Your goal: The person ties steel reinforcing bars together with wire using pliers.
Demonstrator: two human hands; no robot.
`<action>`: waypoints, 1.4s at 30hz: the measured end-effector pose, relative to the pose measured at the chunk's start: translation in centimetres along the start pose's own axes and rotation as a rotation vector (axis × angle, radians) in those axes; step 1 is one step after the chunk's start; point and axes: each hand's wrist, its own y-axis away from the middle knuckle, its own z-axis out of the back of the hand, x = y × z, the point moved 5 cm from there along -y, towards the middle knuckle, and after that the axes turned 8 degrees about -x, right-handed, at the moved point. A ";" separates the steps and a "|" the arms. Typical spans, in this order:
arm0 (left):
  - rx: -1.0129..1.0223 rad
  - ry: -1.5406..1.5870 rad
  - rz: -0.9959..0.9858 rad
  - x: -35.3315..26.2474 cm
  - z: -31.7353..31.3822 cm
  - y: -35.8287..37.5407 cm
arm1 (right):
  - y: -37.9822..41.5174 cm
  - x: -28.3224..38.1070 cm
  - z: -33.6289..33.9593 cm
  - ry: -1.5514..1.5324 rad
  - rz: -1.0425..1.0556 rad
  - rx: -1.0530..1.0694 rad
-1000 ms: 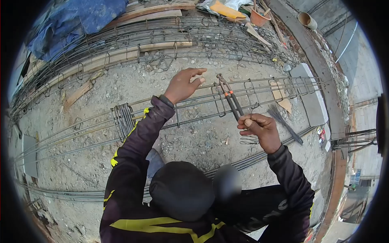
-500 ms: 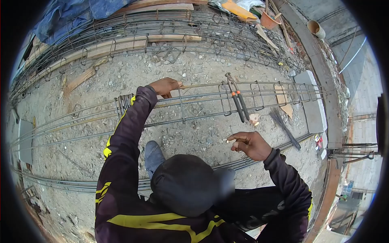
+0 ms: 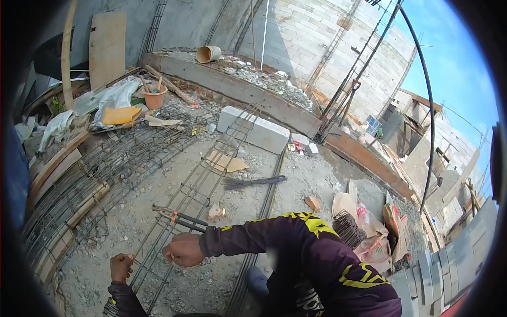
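Observation:
My left hand (image 3: pixel 121 267) is closed around a long steel bar of the rebar cage (image 3: pixel 185 193), on its left side. Beside it, over the cage, my right hand (image 3: pixel 184 249) has its fingers curled together; thin wire loops show by its wrist, and the fingertips are partly hidden. A pair of pincers (image 3: pixel 185 219) with black and orange handles lies across the cage, just beyond the right hand. Farther off, a bundle of dark tie wire (image 3: pixel 253 183) rests on the ground.
A concrete block (image 3: pixel 253 129) supports the cage's far end. More rebar cages (image 3: pixel 100 177) lie at left, near an orange bucket (image 3: pixel 155 97). Loose bars (image 3: pixel 268 203) run along the right. A coil of wire rings (image 3: pixel 348 227) and cardboard sit farther right.
The view has swung up and to the right, showing walls and sky. My right hand has moved from beside the cage to over it, close to the left hand, which still grips the bar.

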 end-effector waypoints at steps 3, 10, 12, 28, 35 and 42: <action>-0.007 0.015 -0.038 -1.1 0.1 1.0 | -2.8 1.8 0.3 -0.031 0.055 -0.008; 0.025 0.006 -0.064 1.0 -0.1 -0.9 | -9.4 0.2 1.7 0.826 0.289 0.050; 0.060 0.035 0.005 1.0 0.3 -0.9 | -10.3 0.5 1.0 1.071 0.414 0.118; 0.089 -0.033 -0.193 1.2 0.2 -0.4 | -14.5 -0.7 -3.7 0.230 0.281 -0.169; 0.062 0.374 -0.375 -6.3 2.0 4.2 | -14.6 -1.6 -1.3 0.201 0.195 -0.374; 0.135 0.502 -0.384 -20.6 3.6 4.1 | -12.9 1.3 10.2 0.199 0.097 -0.571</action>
